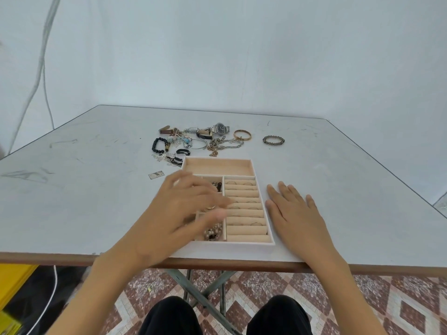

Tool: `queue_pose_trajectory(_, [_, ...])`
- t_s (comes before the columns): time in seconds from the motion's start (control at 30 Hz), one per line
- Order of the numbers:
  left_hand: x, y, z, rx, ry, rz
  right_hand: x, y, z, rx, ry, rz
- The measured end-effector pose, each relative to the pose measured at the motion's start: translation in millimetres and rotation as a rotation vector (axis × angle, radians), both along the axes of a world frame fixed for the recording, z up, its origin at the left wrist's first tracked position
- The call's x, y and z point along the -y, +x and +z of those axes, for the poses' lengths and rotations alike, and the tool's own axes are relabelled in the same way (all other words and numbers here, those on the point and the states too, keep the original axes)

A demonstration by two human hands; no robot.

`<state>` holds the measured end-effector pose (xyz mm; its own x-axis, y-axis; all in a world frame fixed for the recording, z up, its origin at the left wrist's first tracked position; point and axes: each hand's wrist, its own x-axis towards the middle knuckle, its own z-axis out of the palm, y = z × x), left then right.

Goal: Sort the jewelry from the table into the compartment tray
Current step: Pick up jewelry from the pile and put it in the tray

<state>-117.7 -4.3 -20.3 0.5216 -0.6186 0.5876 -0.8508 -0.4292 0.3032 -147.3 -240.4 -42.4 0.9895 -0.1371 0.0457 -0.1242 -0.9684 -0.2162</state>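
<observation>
A beige compartment tray (242,163) lies at the near middle of the white table (338,170). Its right side has ring rolls (244,209) with several rings tucked in; its left cells hold small pieces, among them a pearl cluster (212,232). My left hand (183,209), blurred, hovers over the left cells with fingers spread; a gold ring (211,207) shows under it, and I cannot tell if the hand holds it. Flat on the table beside the tray's right edge rests my right hand (294,211). Beyond the tray lies a pile of watches (220,128), chains (217,146) and bracelets.
A gold bangle (242,135) and a dark beaded bracelet (273,140) lie apart at the far right of the pile. A black bead bracelet (158,145) is at its left. A small card (156,175) lies left of the tray. Table legs and tiled floor are below.
</observation>
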Motion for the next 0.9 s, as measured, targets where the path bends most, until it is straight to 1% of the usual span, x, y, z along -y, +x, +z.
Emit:
queue_pose_trajectory(0.07, [-11.0, 11.5, 2.0, -0.078, -0.209, 0.051, -0.1, -0.3, 0.7, -0.004, -0.001, -0.001])
queue_pose_trajectory(0.13, [-22.4, 32.0, 2.0, -0.187, -0.426, 0.159, -0.4, -0.4, 1.2, -0.006, -0.005, -0.003])
queue_pose_trajectory(0.17, [-27.2, 45.9, 1.5, -0.236, -0.498, 0.235, -0.5, -0.6, 1.4, -0.004, -0.011, -0.003])
queue_pose_trajectory(0.23, [-35.6, 78.1, -0.1, -0.297, -0.529, 0.404, -0.9, -0.6, 1.2, -0.001, -0.023, -0.006])
queue_pose_trajectory(0.3, [-40.7, 109.8, -0.9, -0.331, -0.48, 0.513, -1.5, -1.0, 0.6, 0.0, -0.018, -0.009])
queue_pose_trajectory(0.37, [-42.1, 138.8, -2.3, -0.34, -0.371, 0.544, -1.7, -1.3, 0.3, -0.004, -0.013, -0.011])
queue_pose_trajectory(0.5, [-30.1, 177.7, -1.8, -0.4, 0.003, 0.475, -1.8, -1.4, 2.3, -0.009, -0.016, -0.021])
queue_pose_trajectory(0.57, [-21.6, 188.0, -4.6, -0.391, 0.145, 0.457, -1.9, -1.4, 3.0, -0.011, -0.013, -0.03])
queue_pose_trajectory(0.67, [-17.1, 196.2, -10.3, -0.308, 0.179, 0.488, -0.9, 0.6, 2.6, -0.01, -0.031, -0.033])
queue_pose_trajectory(0.77, [-16.3, 198.2, -12.4, -0.277, 0.196, 0.502, -0.2, 2.1, 2.0, -0.028, -0.045, -0.038])
queue_pose_trajectory(0.9, [-14.7, 198.4, -13.9, -0.243, 0.248, 0.607, -2.1, 3.1, 0.8, -0.038, -0.067, -0.039])
